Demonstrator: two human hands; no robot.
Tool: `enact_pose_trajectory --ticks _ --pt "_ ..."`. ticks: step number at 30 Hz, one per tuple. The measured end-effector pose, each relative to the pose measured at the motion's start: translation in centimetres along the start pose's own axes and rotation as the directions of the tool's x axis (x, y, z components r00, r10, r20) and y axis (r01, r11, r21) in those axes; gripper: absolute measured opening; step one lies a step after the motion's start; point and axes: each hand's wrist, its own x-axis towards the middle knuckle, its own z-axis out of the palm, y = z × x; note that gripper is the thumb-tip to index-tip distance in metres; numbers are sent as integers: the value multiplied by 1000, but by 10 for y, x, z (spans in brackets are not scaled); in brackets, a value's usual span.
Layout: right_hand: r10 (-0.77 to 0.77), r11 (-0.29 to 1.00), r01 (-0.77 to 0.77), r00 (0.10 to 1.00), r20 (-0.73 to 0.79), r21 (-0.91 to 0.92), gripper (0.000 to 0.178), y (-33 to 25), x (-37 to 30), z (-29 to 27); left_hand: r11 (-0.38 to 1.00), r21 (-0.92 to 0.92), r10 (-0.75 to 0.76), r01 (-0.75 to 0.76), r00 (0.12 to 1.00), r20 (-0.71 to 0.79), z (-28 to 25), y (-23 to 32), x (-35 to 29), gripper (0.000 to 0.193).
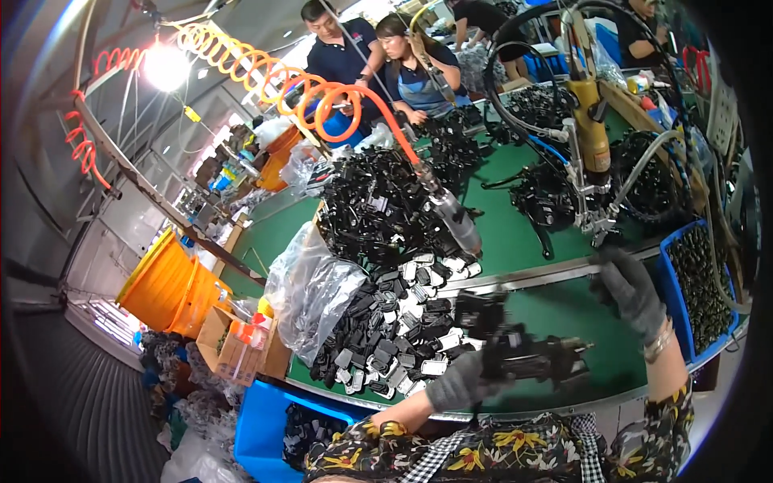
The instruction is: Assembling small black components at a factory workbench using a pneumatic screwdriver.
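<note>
My left hand, in a grey glove, is closed around a black mechanical part with a boxy body. Motion blurs the part, which hangs above the green bench. My right hand, also gloved, is raised at the right, just below the metal tip of a hanging yellow power screwdriver. Its fingers are smeared, so I cannot make out whether they grip anything. Left of the held part lies a heap of small black and white caps.
A pile of black lever assemblies covers the far bench, below a metal air tool on an orange coiled hose. A blue bin of small screws stands right; another blue bin sits lower left. Two people are across the bench.
</note>
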Motion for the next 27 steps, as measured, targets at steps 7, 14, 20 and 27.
enact_pose_trajectory --ticks 7,14,20,27 --pt "114 972 -143 981 -157 -186 23 75 -106 18 891 453 278 -24 818 -504 -89 96 -37 53" --pt "31 858 -194 944 -328 -476 16 97 -141 54 997 73 23 37 723 -690 -202 138 25 23" --pt "-32 766 -184 946 -323 -616 10 94 -141 61 1000 -24 -11 -17 555 -832 -340 151 132 22" --pt "-46 662 -204 949 -311 -721 6 101 -150 59 962 176 68 209 440 -895 -431 175 243 23"
